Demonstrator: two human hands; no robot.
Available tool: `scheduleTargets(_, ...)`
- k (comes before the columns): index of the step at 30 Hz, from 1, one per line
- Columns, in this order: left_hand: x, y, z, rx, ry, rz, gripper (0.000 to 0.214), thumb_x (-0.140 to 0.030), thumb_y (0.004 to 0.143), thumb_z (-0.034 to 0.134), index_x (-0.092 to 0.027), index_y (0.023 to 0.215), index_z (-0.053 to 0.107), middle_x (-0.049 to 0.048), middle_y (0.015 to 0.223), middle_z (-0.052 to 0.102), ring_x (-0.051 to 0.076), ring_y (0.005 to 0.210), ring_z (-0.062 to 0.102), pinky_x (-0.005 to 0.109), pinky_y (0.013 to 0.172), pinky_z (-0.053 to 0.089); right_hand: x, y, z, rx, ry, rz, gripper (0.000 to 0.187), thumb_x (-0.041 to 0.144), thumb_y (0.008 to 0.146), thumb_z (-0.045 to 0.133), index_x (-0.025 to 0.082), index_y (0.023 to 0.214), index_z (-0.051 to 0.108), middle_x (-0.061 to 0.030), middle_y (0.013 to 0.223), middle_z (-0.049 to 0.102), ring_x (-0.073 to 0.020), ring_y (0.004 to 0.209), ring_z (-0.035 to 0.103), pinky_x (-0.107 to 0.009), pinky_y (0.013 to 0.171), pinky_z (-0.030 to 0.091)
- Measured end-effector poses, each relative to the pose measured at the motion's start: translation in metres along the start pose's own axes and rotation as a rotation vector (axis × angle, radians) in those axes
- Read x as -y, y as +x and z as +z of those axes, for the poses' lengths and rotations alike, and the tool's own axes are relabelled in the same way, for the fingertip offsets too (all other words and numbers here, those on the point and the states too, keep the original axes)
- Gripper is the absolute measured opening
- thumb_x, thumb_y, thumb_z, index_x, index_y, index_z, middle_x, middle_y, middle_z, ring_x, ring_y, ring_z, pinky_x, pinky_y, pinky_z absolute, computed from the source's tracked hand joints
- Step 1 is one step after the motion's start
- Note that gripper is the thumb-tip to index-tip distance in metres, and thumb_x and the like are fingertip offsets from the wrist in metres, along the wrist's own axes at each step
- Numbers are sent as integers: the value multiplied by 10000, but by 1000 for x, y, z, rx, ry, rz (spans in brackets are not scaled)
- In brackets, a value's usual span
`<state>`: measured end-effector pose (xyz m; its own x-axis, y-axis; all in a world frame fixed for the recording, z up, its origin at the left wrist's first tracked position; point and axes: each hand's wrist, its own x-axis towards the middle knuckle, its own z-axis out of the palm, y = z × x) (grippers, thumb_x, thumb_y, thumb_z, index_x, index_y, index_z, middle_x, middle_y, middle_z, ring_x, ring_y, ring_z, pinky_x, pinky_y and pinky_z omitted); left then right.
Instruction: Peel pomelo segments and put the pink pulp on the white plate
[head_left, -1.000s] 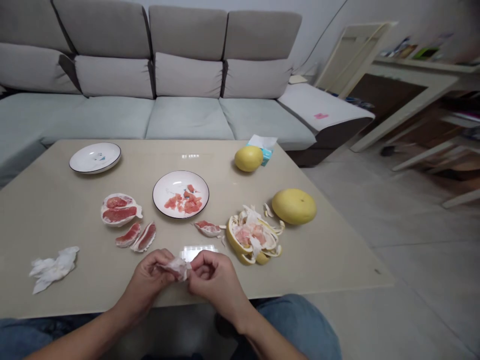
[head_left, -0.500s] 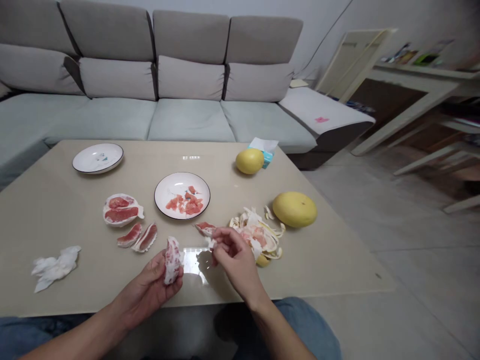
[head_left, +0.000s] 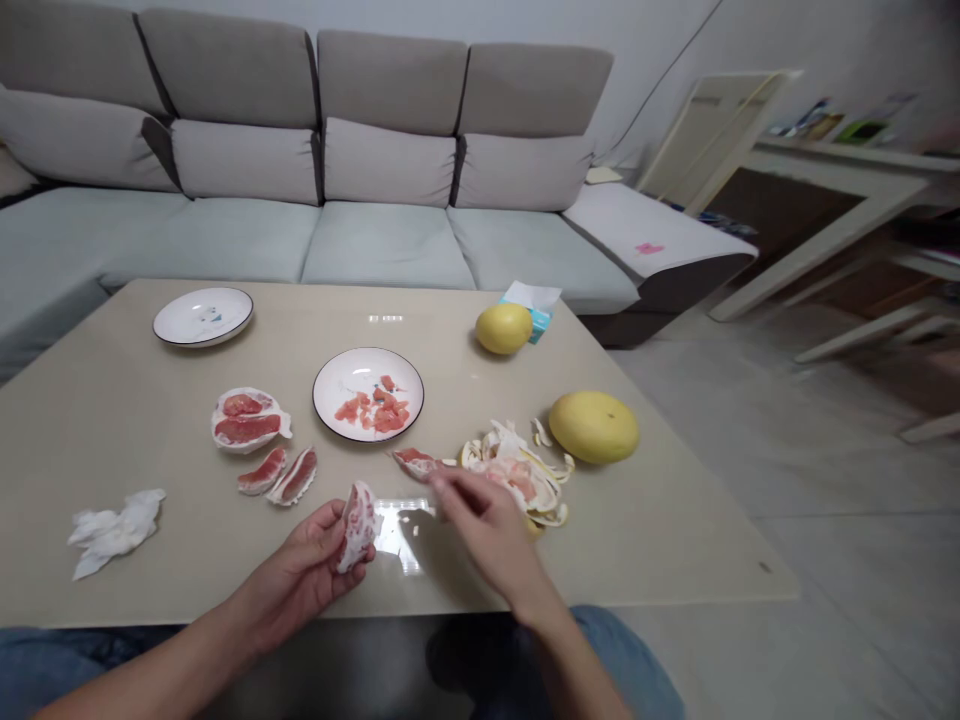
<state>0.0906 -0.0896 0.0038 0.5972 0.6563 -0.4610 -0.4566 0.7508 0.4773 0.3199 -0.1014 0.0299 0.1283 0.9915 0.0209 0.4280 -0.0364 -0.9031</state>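
**Left hand** [head_left: 296, 565]: palm turned up and cupping, fingers and thumb gripping a pomelo segment [head_left: 358, 527] above the lower middle of the table; the pink pulp is showing through torn white pith.

**Right hand** [head_left: 487, 540]: hovering at lower centre with fingers loosely curled, its fingertips just beside a torn pink segment [head_left: 416, 463] lying on the table. The hand is blurred, so it is hard to say whether it is pinching anything.

**Around the hands:** a heap of pomelo peel [head_left: 517, 470], yellow rind and papery white pith curling in ragged strips, is sitting just beyond the right hand. To the left are an opened membrane [head_left: 247, 420] cradling wet pink pulp and two slim membrane-wrapped pieces [head_left: 277, 475].

**Rest of the table:** a white ceramic plate [head_left: 352, 368] with a dark rim is holding pink pulp shreds [head_left: 373, 410] at centre, and a matching plate [head_left: 202, 316] is sitting upper left. Two whole pomelos [head_left: 592, 427] [head_left: 503, 328] with smooth, dimpled yellow skin are resting at right, near a tissue box [head_left: 532, 310]. A crumpled tissue [head_left: 112, 532] is lying at lower left on the glossy beige table [head_left: 645, 540]. A grey fabric sofa [head_left: 382, 250] is standing behind.
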Motion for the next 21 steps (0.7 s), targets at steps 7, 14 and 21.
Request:
scheduleTargets(7, 5, 4, -3, 64, 73, 0, 177, -201, 865, 659, -144, 1029, 623, 73, 955, 693, 122, 814, 677, 253, 790, 545, 10, -20, 48, 271, 420, 152, 217, 375, 787, 681, 164, 838, 676, 3, 631, 624, -107, 520, 550, -215, 515, 441)
scheduleTargets(14, 1, 3, -5, 63, 57, -60, 265, -232, 790, 746, -162, 1015, 626, 41, 880, 692, 133, 761, 698, 226, 697, 551, 15, -16, 37, 182, 390, 165, 224, 358, 786, 659, 141, 732, 653, 8, 536, 594, -98, 467, 545, -191, 462, 402)
scheduleTargets(21, 1, 0, -8, 102, 114, -51, 305, -274, 737, 790, -156, 972, 635, 35, 846, 666, 149, 740, 682, 236, 665, 542, 15, -10, 25, 148, 488, 157, 243, 388, 774, 677, 146, 764, 660, 5, 561, 619, -105, 492, 573, -207, 506, 465)
